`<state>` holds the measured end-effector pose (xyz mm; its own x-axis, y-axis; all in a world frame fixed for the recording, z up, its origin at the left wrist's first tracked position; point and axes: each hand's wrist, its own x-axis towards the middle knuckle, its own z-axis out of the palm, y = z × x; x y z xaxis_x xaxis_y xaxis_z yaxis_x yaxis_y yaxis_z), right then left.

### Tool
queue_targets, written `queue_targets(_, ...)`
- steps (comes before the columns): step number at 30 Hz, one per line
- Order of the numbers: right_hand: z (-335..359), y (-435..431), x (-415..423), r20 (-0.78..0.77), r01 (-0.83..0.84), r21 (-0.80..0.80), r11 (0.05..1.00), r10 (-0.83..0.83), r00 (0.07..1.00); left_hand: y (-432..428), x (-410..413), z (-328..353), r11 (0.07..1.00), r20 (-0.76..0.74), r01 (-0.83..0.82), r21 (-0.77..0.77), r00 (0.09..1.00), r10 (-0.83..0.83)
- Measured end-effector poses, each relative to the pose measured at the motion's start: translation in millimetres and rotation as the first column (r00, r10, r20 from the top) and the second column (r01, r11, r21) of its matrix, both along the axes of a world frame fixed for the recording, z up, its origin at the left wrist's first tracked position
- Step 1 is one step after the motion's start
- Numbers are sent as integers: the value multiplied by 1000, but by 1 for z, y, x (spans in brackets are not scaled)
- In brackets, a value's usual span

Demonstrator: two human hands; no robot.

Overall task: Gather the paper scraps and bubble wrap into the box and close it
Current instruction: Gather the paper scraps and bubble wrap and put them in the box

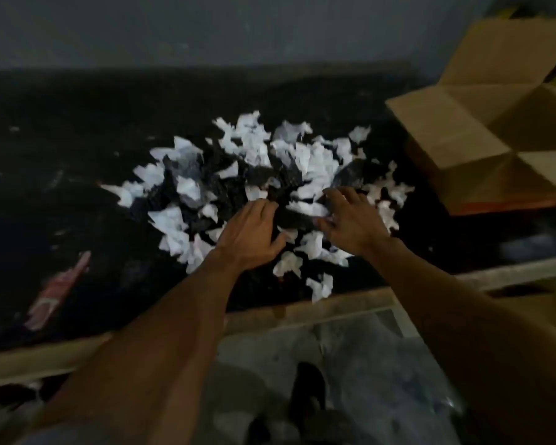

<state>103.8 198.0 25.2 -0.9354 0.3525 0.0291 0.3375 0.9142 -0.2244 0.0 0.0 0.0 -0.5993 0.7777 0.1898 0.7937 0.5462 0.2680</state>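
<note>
Left hand (pixel 252 234) and right hand (pixel 350 220), fingers curled loosely, cupped paper scraps (pixel 254 149) left of the open box (pixel 482 123), seemingly to scoop them

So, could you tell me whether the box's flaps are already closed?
No, the cardboard box stands open at the right, its flaps spread outward.

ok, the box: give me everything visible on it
The box is plain brown corrugated cardboard, standing open at the far right of the dark table, partly cut off by the frame edge. Its flaps are spread: one stands up at the back, one folds out left toward the scraps, another lies toward the viewer. Nothing is visible inside from this angle. A reddish strip shows along its lower edge. Neither hand touches it; the nearest scraps lie just left of it, apart.
</note>
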Motion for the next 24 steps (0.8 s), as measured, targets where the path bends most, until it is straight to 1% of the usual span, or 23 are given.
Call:
queue_targets(1, -12, -1, 8, 2, -10, -9, 1000, 10, 1000, 1, 6, -11, 999, 29, 16, -36, 999, -15)
queue_targets(2, -24, 1, 14, -10, -19, 11, 1000, 19, 1000, 2, 11, -20, 999, 29, 51, -20, 998, -50)
queue_targets(4, -54, 0, 36, 20, -25, 3, 1000, 24, 999, -1, 26, -45, 994, 28, 109, -11, 994, -108)
queue_targets(7, -80, 2, 54, 21, -18, 14, 1000, 18, 1000, 3, 42, -69, 990, 5, 144, 7, 990, -144)
queue_targets(10, -91, 9, 61, 84, 4, -9, 1000, -3, 996, 12, 51, -80, 989, 23, 146, -37, 989, -145)
queue_targets(13, -98, 18, 61, 189, 32, -44, 998, -23, 982, 24, 51, -89, 990, 54, 120, -79, 992, -116)
queue_targets(15, -103, 25, 58, 246, 47, -76, 996, -27, 969, 33, 46, -94, 982, 39, 129, -141, 991, -125)
queue_targets(17, -109, 28, 55, 257, 54, -96, 994, -28, 966, 42, 38, -97, 967, 30, 170, -192, 986, -167)
queue_targets(20, -116, 32, 49, 263, 56, -99, 994, -28, 964, 52, 29, -101, 953, 59, 202, -228, 979, -193)
queue_targets(24, -122, 41, 41, 238, 26, -101, 995, -1, 971, 63, 23, -101, 966, 1, 147, -213, 989, -150)
